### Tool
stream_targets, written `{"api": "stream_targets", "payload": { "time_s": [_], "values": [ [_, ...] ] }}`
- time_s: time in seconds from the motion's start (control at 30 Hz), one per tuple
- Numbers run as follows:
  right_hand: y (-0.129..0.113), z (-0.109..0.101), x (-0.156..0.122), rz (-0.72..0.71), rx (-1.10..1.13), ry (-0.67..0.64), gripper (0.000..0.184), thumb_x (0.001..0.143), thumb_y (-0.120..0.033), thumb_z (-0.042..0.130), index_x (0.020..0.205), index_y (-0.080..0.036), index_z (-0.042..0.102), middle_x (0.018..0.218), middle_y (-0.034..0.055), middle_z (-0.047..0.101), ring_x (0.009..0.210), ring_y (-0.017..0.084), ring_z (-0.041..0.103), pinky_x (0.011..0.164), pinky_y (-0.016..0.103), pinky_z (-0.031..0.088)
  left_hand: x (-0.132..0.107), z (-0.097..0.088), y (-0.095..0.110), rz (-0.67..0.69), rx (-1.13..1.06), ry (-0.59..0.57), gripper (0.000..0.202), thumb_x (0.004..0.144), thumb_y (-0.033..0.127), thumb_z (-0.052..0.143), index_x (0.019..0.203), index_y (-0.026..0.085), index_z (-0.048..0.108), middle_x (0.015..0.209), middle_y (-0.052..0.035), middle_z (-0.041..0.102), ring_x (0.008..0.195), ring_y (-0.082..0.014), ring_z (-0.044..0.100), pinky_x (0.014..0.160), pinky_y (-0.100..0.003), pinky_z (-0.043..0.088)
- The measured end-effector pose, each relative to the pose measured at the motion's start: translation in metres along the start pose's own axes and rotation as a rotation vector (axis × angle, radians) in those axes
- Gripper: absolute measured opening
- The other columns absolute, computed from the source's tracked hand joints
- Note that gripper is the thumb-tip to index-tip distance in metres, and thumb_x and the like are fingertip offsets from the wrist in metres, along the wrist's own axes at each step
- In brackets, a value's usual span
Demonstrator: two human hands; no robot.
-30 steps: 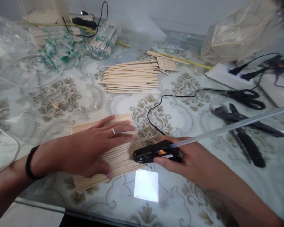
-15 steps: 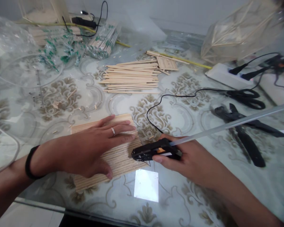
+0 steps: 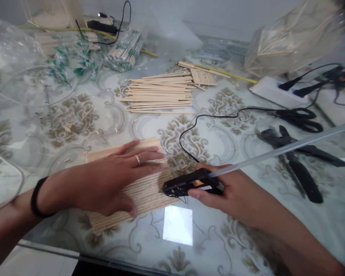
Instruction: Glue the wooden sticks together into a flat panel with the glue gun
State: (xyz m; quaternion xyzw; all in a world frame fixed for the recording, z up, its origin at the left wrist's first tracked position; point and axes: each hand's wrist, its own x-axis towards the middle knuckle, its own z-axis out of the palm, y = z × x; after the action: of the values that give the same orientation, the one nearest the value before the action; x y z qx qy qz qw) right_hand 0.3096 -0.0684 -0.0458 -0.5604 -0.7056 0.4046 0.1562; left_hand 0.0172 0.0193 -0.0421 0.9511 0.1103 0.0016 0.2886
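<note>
Under my left hand (image 3: 112, 176) lies a panel of thin wooden sticks (image 3: 149, 191) set side by side, flat on the table. The fingers of that hand are spread over the panel, with a ring on one and a black band at the wrist. My right hand (image 3: 218, 195) grips a black hot glue gun (image 3: 186, 186) whose nozzle is over the panel's right side. Whether the nozzle touches the wood I cannot tell. A long translucent glue stick (image 3: 264, 155) sticks out of the gun's back end toward the upper right.
Loose wooden sticks (image 3: 161, 94) lie behind the panel. On the right are black cutting pliers (image 3: 293, 153), scissors (image 3: 301, 119) and a white power strip (image 3: 276, 92). The gun's black cord (image 3: 215, 115) crosses the table. Plastic-wrapped stick bundles (image 3: 125, 50) stand at the back.
My right hand and the glue gun have shifted slightly to the right along the panel. My left hand and the panel have stayed in place.
</note>
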Motion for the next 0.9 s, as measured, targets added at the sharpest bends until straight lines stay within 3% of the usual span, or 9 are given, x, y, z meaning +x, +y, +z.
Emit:
{"api": "stream_targets", "payload": {
  "time_s": [0.4, 0.9],
  "values": [
    [-0.0004, 0.0035, 0.0023, -0.015, 0.001, 0.008, 0.024, 0.091, -0.044, 0.065, 0.08, -0.023, 0.061, 0.064, -0.0027, 0.061, 0.058, 0.016, 0.057, 0.053, 0.026, 0.043, 0.0007, -0.0004, -0.0006, 0.01, -0.018, 0.009, 0.09, 0.088, 0.053, 0.074, 0.161, 0.021, 0.031, 0.164, -0.0166, 0.042, 0.158, -0.0331, 0.028, 0.132, -0.055, 0.007],
    [0.0018, 0.0048, -0.001, -0.019, 0.004, -0.011, 0.023, 0.092, -0.043, 0.066, 0.081, -0.024, 0.059, 0.064, -0.0043, 0.059, 0.058, 0.016, 0.055, 0.053, 0.026, 0.041, -0.0001, -0.0002, -0.0012, 0.009, -0.007, 0.006, 0.09, 0.088, 0.052, 0.074, 0.16, 0.02, 0.032, 0.165, -0.0156, 0.041, 0.158, -0.0318, 0.027, 0.133, -0.051, 0.006]
  ]
}}
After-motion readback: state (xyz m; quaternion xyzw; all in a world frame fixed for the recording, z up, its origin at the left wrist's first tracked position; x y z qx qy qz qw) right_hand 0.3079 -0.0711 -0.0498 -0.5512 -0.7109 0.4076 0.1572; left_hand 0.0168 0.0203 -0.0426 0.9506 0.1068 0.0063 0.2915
